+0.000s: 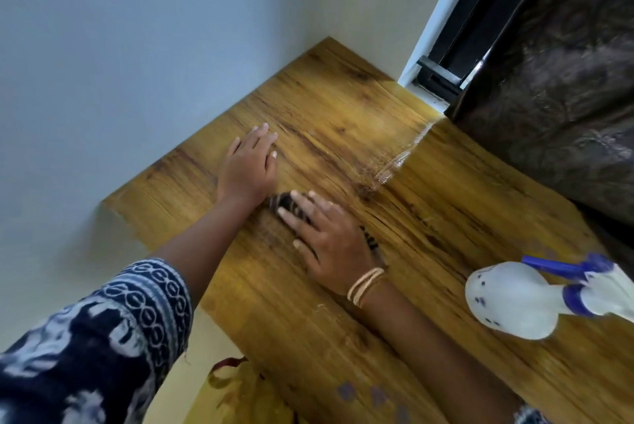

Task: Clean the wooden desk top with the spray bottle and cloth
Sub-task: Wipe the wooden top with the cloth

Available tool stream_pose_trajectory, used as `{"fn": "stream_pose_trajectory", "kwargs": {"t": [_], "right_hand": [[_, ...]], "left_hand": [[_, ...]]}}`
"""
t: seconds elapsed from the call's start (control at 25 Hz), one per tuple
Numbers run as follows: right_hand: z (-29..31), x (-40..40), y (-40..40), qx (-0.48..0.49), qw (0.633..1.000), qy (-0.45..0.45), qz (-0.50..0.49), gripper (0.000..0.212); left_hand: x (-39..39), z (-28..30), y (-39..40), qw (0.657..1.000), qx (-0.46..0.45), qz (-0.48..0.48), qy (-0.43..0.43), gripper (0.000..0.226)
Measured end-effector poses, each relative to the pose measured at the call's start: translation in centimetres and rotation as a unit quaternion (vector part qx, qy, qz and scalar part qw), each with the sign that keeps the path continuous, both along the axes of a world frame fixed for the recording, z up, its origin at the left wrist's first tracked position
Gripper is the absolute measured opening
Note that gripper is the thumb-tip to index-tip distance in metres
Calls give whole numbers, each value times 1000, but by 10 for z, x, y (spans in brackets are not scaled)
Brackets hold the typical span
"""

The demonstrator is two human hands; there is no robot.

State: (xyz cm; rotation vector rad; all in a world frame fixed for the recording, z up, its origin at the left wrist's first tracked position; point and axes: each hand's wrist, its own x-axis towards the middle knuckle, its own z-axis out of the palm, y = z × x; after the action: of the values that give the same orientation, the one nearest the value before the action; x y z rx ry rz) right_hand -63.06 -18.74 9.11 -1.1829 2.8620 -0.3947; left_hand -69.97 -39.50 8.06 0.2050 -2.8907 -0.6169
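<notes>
Head view shows your right hand [329, 238] pressing flat, fingers straight and spread, on the dark cloth [286, 205] — only scraps of it peek out past the fingertips and by the wrist. Your left hand [248, 166] lies open and flat on the desk [429, 217], just beyond the cloth toward the wall. The wet streak [398, 163] sits ahead and to the right of your right hand, running toward the window corner, so I'd judge the wipe goes that way. The spray bottle [514, 300] lies on its side at your right, nozzle pointing right, long axis across the desk — nearer your right hand.
</notes>
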Motion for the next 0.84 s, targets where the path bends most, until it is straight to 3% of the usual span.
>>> {"fn": "stream_pose_trajectory", "kwargs": {"t": [0.08,0.16,0.2,0.28,0.32,0.4,0.56,0.68,0.76,0.84], "right_hand": [[3,-23,13,-15,999,36,13,49],[1,-89,35,-3,981,97,-166,46],[2,-123,55,2,955,89,-282,47],[4,-166,89,-3,895,2,-447,52],[5,-171,94,-2,877,-23,-479,53],[4,-151,81,17,894,-4,-448,54],[-3,-21,6,31,987,52,-152,57],[-3,90,-23,20,998,30,59,55],[-1,65,-15,18,996,49,77,55],[-6,4,15,46,994,84,-58,56]], "left_hand": [[-1,1,0,1000,8,-4,-2,45],[0,2,-2,1000,20,-12,-1,43],[3,2,-1,1000,24,-17,4,40],[17,5,0,999,28,-15,20,34],[27,8,-1,999,32,-15,25,32],[55,13,-5,998,40,-33,33,29],[118,16,-22,998,49,-34,31,30],[150,1,-21,998,42,-43,-9,38],[156,-5,-20,999,21,-42,-22,42],[155,-7,-20,999,3,-31,-30,40]]}}
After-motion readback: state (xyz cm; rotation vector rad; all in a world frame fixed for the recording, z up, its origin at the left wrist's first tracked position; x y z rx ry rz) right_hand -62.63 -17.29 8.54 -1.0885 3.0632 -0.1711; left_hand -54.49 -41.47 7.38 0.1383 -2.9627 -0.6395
